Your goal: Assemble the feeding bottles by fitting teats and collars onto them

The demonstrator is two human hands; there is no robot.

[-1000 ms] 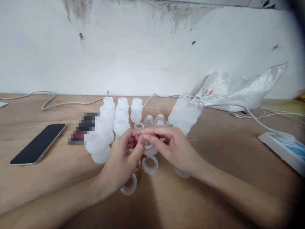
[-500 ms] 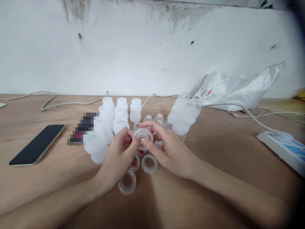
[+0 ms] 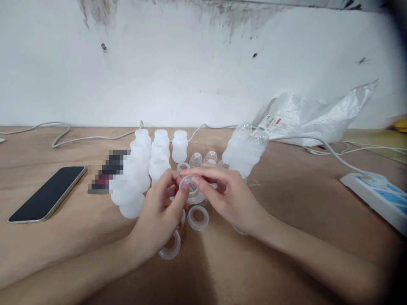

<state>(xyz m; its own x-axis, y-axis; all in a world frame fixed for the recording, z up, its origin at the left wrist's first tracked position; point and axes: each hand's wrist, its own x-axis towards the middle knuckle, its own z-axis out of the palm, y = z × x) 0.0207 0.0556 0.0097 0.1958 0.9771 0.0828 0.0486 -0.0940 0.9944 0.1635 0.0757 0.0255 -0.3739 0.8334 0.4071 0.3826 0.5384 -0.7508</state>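
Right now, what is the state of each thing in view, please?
Left hand, pinching a clear plastic ring.
Right hand, pinching the same ring.
Loose rings, lying flat.
Milky bottles at left, upright, uncapped where mouths show.
Milky bottles at right, clear domes showing on some.
Smartphone, face up, screen dark.
Plastic bag, crumpled.
Power strip, cable leading to it.

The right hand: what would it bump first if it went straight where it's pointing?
Probably the left hand. The right hand points toward it, over the clear plastic piece both hold. They may already touch; depth is hard to tell.
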